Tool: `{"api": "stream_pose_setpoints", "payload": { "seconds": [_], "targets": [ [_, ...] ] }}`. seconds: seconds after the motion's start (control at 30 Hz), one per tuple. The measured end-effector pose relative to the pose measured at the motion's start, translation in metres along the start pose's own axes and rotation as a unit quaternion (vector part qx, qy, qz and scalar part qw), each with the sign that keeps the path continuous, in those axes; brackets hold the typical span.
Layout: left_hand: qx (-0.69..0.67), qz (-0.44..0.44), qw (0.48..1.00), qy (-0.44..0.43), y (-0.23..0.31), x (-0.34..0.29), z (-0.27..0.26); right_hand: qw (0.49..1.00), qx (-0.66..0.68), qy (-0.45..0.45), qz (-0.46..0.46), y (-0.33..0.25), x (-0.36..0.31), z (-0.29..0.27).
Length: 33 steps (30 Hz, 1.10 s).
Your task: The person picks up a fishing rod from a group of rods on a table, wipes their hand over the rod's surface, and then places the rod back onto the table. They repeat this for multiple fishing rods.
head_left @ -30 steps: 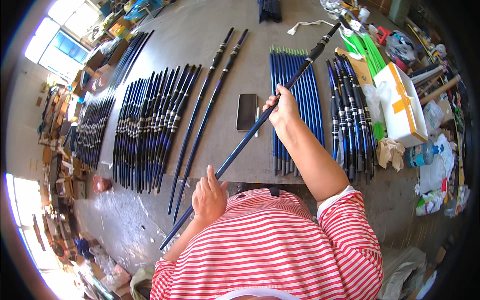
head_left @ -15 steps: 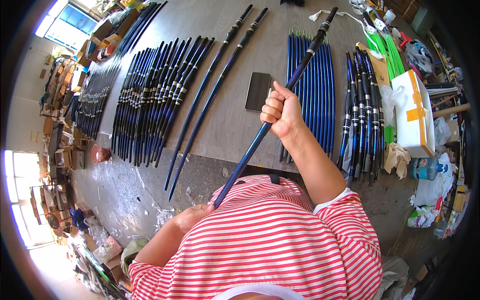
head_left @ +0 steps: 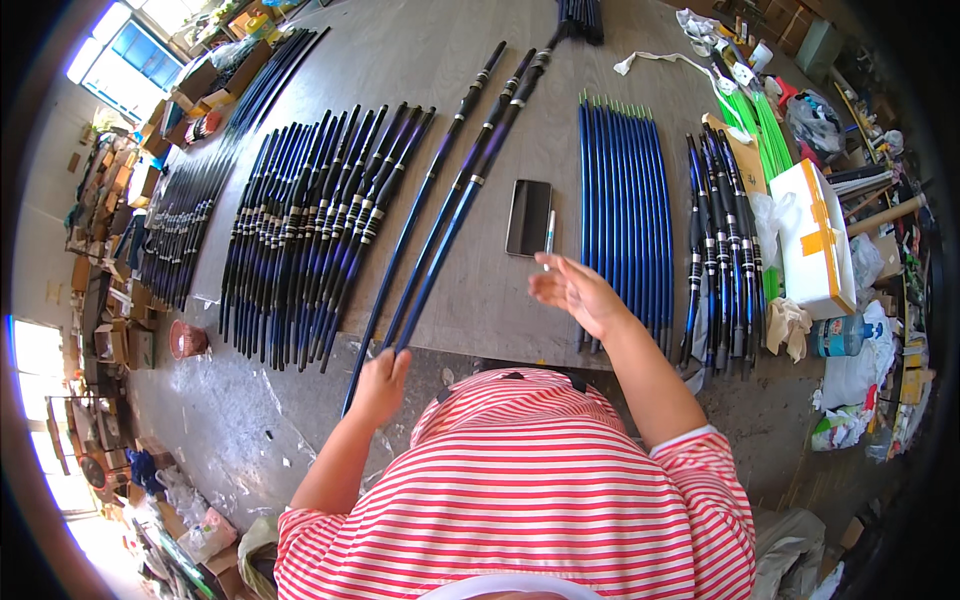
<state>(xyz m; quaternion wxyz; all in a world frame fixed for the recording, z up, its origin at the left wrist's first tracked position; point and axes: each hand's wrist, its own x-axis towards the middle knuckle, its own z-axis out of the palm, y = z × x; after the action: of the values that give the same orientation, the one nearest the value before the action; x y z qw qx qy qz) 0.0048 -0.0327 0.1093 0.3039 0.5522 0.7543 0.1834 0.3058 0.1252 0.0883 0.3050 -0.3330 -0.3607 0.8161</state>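
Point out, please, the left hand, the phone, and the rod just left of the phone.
Left hand [head_left: 381,388]: head view, on the back of the hand.
Phone [head_left: 528,218]: head view, on its dark screen.
Rod [head_left: 465,205]: head view, on its blue stretch below a pale ring.

Black phone [head_left: 528,218]; white box [head_left: 805,278], orange tape [head_left: 818,243]; bluish jug [head_left: 837,338]; reddish bucket [head_left: 187,340].

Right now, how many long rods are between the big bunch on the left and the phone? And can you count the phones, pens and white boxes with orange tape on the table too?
Long rods: 3
Phone: 1
Pen: 1
White box with orange tape: 1
Total: 6
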Motion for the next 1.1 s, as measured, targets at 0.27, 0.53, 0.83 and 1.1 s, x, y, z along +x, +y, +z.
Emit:
{"api": "stream_pose_setpoints", "payload": {
  "seconds": [0.27, 0.53, 0.83, 1.1],
  "targets": [
    [0.114, -0.021, 0.989, 0.088, -0.083, 0.088, 0.030, 0.994, -0.020, 0.106, 0.036, 0.042, -0.099, -0.017],
    [0.277, 0.038, 0.959, 0.051, -0.110, 0.108, 0.031, 0.951, 0.093, 0.294, -0.037, 0.080, -0.164, 0.000],
    [0.263, 0.161, 0.949, 0.071, -0.056, 0.128, 0.015, 0.898, 0.044, 0.438, 0.015, 0.111, -0.179, 0.004],
    [0.158, 0.271, 0.948, 0.057, -0.009, 0.112, 0.034, 0.804, -0.174, 0.567, -0.051, 0.106, -0.194, -0.047]
  ]
}}
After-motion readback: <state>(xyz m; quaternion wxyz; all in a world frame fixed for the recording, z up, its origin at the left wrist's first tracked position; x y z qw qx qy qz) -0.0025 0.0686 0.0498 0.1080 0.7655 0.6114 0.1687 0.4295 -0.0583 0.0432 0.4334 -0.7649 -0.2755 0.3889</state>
